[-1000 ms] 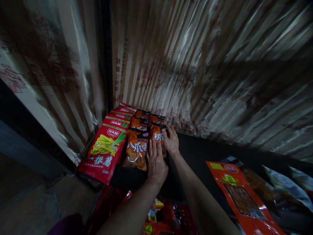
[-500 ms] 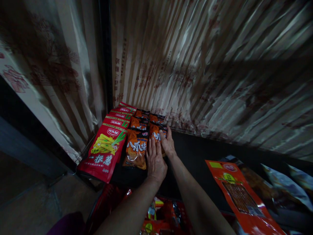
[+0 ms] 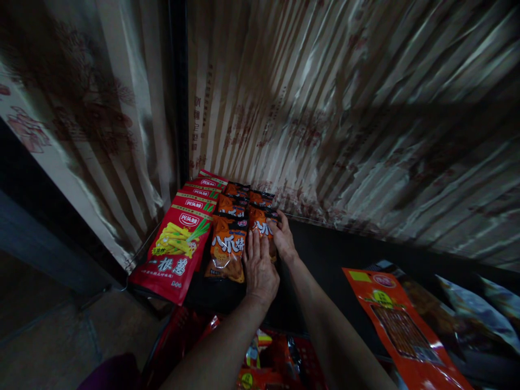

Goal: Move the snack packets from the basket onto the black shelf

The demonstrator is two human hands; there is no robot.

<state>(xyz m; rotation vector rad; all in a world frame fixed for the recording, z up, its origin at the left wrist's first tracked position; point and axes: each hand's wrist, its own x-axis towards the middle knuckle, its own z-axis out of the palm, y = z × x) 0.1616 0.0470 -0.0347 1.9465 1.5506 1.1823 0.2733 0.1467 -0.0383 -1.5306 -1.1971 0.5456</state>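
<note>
Two bare hands reach forward over a dark shelf (image 3: 320,265), and from my remote seat I see both on one small orange snack packet (image 3: 260,219). This packet lies face up at the front of the right-hand column of orange packets, its label in large white Chinese characters partly covered. The left hand (image 3: 262,273) is flat, its fingers straight and close together, their tips resting on the packet's lower front. The right hand (image 3: 284,238) curves around the packet's right edge, thumb toward the front; I cannot tell whether it pinches the wrapper or only presses against it.

Just left of the hands I make out a matching orange packet (image 3: 225,252), fully visible, heading a second column that overlaps toward the back. Left of that, red bags (image 3: 174,254) overlap like shingles; the front one pictures yellow sticks and green scallions.

Well to the right, a long orange-red bag (image 3: 400,319) lies slanted, with a window showing brown sticks. Silvery packets (image 3: 475,309) lie beyond it, dim to me.

Behind the shelf hangs crinkled, striped sheeting (image 3: 260,108) printed in reddish brown, meeting a dark upright post (image 3: 179,108) at the left corner. Below the shelf's front edge, partly hidden by the forearms, a red crate (image 3: 166,336) holds more bright packages (image 3: 252,352).
</note>
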